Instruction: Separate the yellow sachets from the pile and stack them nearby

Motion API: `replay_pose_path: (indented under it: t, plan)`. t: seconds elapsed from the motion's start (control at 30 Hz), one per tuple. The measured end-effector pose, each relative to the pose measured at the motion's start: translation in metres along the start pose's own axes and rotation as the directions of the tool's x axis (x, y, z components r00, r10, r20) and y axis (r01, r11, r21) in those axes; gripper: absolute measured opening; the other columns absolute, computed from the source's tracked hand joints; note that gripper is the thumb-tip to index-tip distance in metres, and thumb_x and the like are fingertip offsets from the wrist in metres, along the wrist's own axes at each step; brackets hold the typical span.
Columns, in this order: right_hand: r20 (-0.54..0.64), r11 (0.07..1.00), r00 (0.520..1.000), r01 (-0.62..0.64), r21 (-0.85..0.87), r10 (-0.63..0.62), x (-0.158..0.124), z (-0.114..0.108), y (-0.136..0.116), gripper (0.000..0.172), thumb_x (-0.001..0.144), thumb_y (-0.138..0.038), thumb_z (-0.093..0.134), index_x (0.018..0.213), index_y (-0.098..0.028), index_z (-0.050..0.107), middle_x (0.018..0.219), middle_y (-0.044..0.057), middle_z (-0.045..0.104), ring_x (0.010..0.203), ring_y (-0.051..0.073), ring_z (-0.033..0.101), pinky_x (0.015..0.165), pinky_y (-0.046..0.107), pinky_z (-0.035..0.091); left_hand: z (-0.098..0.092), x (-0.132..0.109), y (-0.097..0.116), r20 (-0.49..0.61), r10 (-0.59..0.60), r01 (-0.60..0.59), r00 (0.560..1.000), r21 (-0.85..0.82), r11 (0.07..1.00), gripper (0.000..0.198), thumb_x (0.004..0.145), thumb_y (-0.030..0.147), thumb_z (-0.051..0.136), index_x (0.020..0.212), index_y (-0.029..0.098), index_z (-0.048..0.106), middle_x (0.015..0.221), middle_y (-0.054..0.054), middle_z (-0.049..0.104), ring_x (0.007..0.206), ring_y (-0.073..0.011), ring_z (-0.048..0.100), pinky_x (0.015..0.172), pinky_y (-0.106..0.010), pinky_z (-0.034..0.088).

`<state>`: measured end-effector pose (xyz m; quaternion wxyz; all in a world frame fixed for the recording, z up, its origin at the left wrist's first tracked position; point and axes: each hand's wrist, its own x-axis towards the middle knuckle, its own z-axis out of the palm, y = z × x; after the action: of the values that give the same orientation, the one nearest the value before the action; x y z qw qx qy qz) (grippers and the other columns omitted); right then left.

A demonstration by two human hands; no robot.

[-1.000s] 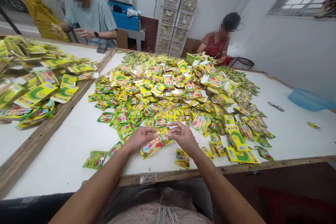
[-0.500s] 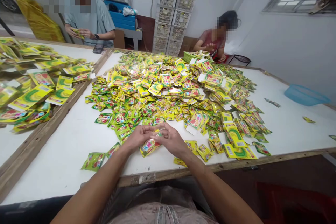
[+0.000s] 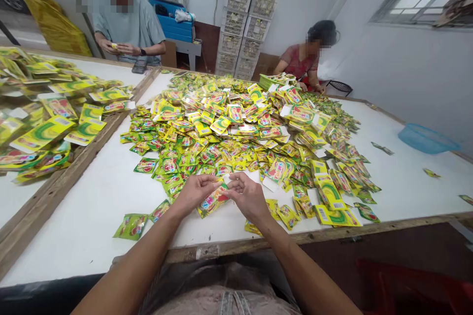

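My left hand [image 3: 194,192] and my right hand [image 3: 247,196] meet above the near edge of the white table [image 3: 92,206]. Together they pinch a yellow-green packet [image 3: 213,200] with red print, held tilted just above the tabletop. Behind my hands spreads a big heap of the same yellow-green packets [image 3: 240,128]. A single packet [image 3: 131,225] lies to the left of my left forearm, and a few more packets [image 3: 284,212] lie right of my right wrist.
A second table [image 3: 22,197] at left carries larger yellow cards. A person in a grey shirt [image 3: 127,24] sits at the far left, another in red [image 3: 301,61] at the far side. A blue basket [image 3: 424,139] stands at right; white crates [image 3: 244,15] are stacked behind.
My hands have closed together on the packet and shifted slightly left; the camera view has barely moved. The person in grey has brought both hands together.
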<state>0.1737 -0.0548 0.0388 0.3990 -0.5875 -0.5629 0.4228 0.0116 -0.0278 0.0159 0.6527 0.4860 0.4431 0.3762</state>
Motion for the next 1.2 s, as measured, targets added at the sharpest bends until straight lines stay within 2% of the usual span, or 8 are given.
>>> replay_pose_path:
  t: [0.33,0.5,0.63,0.87,1.0,1.1,1.17,1.2]
  plan:
    - [0.29,0.984,0.953,-0.125,0.126,0.084,0.004,0.001,0.012,0.029,0.064,-0.024,0.063,0.085,-0.022,0.043,0.049,-0.011,0.052,0.044,0.008,0.043,0.047,0.02,0.031,0.0,-0.003,0.001,0.135,0.013,-0.024,0.991,0.077,0.997,0.039,0.068,0.045,0.067,0.09,0.013,0.071,0.075,-0.005,0.069,0.068,-0.0181,0.06,0.061,-0.026,0.045]
    - [0.011,0.996,1.0,-0.029,0.084,0.028,0.004,0.001,0.016,0.031,0.066,-0.027,0.061,0.093,-0.022,0.046,0.061,-0.007,0.057,0.056,0.011,0.051,0.055,0.023,0.038,-0.002,-0.005,0.006,0.294,0.084,-0.159,0.952,0.24,0.958,0.046,0.066,0.035,0.07,0.108,0.018,0.066,0.102,-0.005,0.068,0.095,-0.023,0.058,0.084,-0.03,0.044]
    - [-0.126,0.997,0.992,0.004,-0.076,-0.014,0.003,0.004,0.017,0.038,0.063,-0.025,0.065,0.097,-0.022,0.049,0.065,-0.006,0.055,0.059,0.012,0.05,0.057,0.023,0.039,-0.002,-0.002,0.001,0.269,0.073,-0.163,0.96,0.329,0.93,0.037,0.069,0.033,0.065,0.101,0.017,0.068,0.096,-0.003,0.068,0.087,-0.0218,0.059,0.078,-0.029,0.044]
    - [0.2,0.974,0.978,0.101,-0.201,-0.06,0.008,0.006,0.019,0.057,0.076,-0.022,0.053,0.13,-0.02,0.04,0.049,-0.011,0.041,0.05,0.011,0.039,0.053,0.022,0.033,-0.004,-0.002,-0.004,0.174,0.006,-0.078,0.985,0.409,0.909,0.034,0.066,0.043,0.063,0.084,0.015,0.07,0.077,-0.001,0.068,0.072,-0.0198,0.059,0.064,-0.025,0.043]
    - [0.197,0.913,0.956,0.271,-0.306,-0.218,0.017,0.012,0.009,0.051,0.083,-0.023,0.046,0.133,-0.02,0.039,0.066,-0.003,0.056,0.063,0.014,0.05,0.063,0.026,0.039,-0.009,-0.004,0.009,0.058,0.066,-0.082,0.996,0.373,0.924,0.037,0.067,0.046,0.063,0.087,0.017,0.072,0.078,-0.001,0.069,0.072,-0.0195,0.059,0.065,-0.026,0.043]
    - [0.033,0.856,0.933,0.342,-0.388,-0.358,0.038,0.006,0.004,0.043,0.086,-0.024,0.045,0.129,-0.021,0.045,0.084,0.003,0.066,0.081,0.018,0.057,0.076,0.031,0.043,-0.04,-0.01,0.032,-0.19,0.043,0.028,0.981,0.355,0.934,0.046,0.062,0.049,0.068,0.093,0.016,0.071,0.067,0.0,0.066,0.059,-0.0166,0.054,0.056,-0.025,0.04]
    - [-0.077,0.827,0.923,0.298,-0.477,-0.377,0.058,-0.004,0.006,0.035,0.087,-0.024,0.043,0.12,-0.022,0.053,0.091,0.005,0.068,0.087,0.02,0.057,0.079,0.033,0.043,-0.078,-0.02,0.054,-0.514,0.07,0.154,0.855,0.38,0.912,0.052,0.057,0.05,0.07,0.096,0.015,0.07,0.067,0.0,0.065,0.06,-0.0173,0.054,0.055,-0.026,0.041]
    - [-0.101,0.811,0.923,0.269,-0.519,-0.371,0.068,-0.01,0.008,0.032,0.087,-0.021,0.043,0.117,-0.021,0.055,0.093,0.005,0.068,0.091,0.021,0.056,0.08,0.034,0.043,-0.099,-0.026,0.065,-0.692,0.111,0.228,0.713,0.379,0.897,0.054,0.059,0.051,0.068,0.099,0.015,0.069,0.069,-0.001,0.065,0.062,-0.019,0.056,0.056,-0.028,0.043]
